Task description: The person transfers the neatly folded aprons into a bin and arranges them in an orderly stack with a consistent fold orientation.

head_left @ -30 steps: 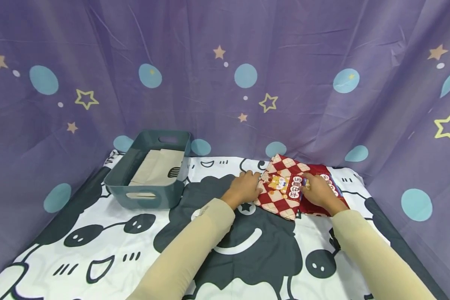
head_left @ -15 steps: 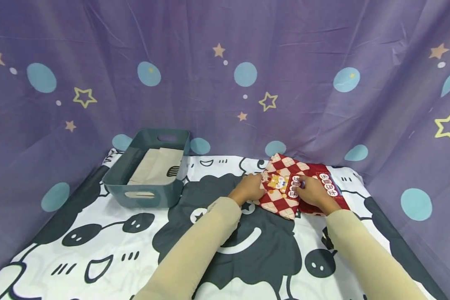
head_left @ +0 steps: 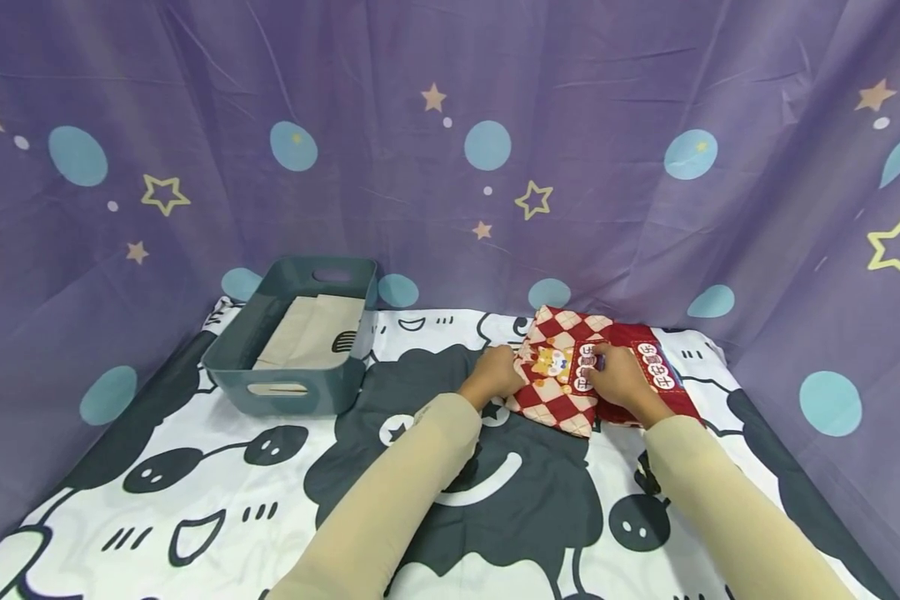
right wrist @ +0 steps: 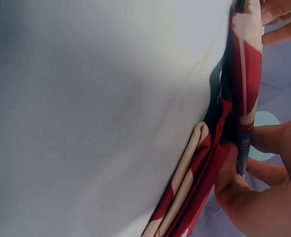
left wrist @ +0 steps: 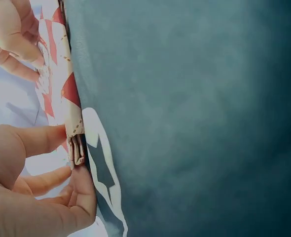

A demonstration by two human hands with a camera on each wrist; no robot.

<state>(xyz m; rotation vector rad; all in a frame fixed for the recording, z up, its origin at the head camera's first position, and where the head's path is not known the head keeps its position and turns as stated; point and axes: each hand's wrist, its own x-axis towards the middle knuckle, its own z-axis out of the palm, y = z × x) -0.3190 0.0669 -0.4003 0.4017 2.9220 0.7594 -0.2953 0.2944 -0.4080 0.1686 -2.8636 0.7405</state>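
A folded cloth [head_left: 555, 408] in red and cream checks, with a cartoon animal and white lettering, lies at the right of the bed-like surface. Its right side overlaps a second folded red cloth [head_left: 656, 367] with similar lettering. My left hand [head_left: 501, 372] pinches the left edge of the checked cloth; in the left wrist view, thumb and fingers sit around its folded layers [left wrist: 76, 149]. My right hand [head_left: 617, 379] grips the opposite edge. In the right wrist view, the thumb and fingers [right wrist: 269, 173] hold a dark blue printed part of that edge, slightly apart from the red layers beneath.
A grey-green plastic basket [head_left: 270, 392] with handle slots stands at the back left, holding folded beige cloth or paper [head_left: 315, 329] with a dark print. A black-and-white cartoon sheet [head_left: 217, 467] covers the surface. A purple starred curtain [head_left: 390, 167] hangs behind and at both sides.
My left hand, spread at the checked cloth's left edge a second ago, has its fingers drawn in to pinch it. My right hand has shifted slightly left to that cloth's right edge.
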